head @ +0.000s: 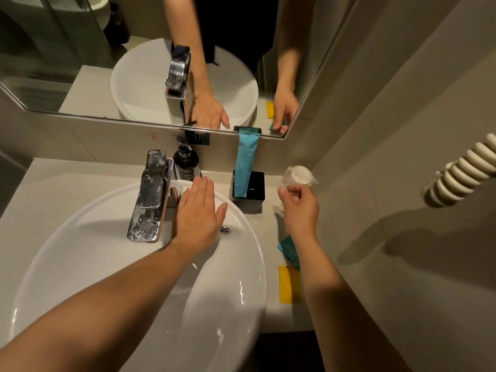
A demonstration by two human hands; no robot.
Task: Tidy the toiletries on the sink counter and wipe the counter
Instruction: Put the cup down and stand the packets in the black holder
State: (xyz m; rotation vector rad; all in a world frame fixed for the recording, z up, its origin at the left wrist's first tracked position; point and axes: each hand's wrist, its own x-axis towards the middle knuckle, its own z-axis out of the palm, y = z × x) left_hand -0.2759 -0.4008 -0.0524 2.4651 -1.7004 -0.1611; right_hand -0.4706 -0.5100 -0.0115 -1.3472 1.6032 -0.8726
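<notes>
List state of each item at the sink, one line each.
left hand: open, flat, palm down over the basin's back rim
right hand: grip shut on wrapped cup
wrapped cup: lifted off the counter, in clear film
faucet: no water running, spotted
pump bottle: upright behind the faucet
black holder: upright, teal packet standing in it
teal packet: upright, sealed
small teal packet: lying on the counter
</notes>
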